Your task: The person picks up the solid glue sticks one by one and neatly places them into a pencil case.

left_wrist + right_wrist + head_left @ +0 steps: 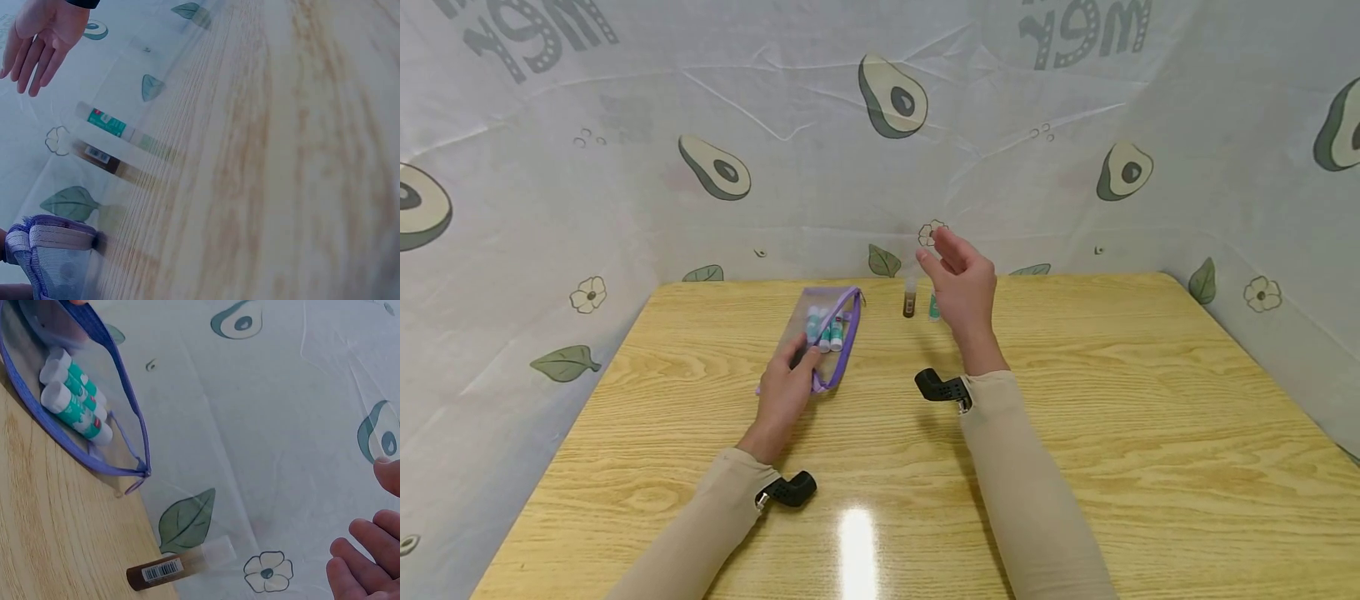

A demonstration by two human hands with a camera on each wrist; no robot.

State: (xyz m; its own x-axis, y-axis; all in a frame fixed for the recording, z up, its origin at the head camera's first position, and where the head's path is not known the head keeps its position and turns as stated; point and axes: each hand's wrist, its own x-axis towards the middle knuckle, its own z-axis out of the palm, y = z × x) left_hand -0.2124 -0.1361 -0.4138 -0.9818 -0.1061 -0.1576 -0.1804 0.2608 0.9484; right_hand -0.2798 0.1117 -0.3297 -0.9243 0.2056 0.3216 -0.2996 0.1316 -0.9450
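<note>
A mesh zip pouch (850, 346) with purple trim lies on the table, its mouth spread apart. My left hand (785, 383) holds the pouch by the edge of its opening. Inside sit several white-and-green glue sticks (78, 412), lying side by side. Right of the pouch stands a brown tube (164, 570) with a clear cap and barcode label, upright. Beside it is another green glue stick (107, 122), upright and partly hidden behind my right hand in the head view. My right hand (966, 292) is raised there, fingers extended, holding nothing.
The wood-grain table (1112, 400) reaches back to a pale hanging cloth (820, 192) printed with avocados and leaves. Black camera mounts (793, 489) stick out from both sleeves.
</note>
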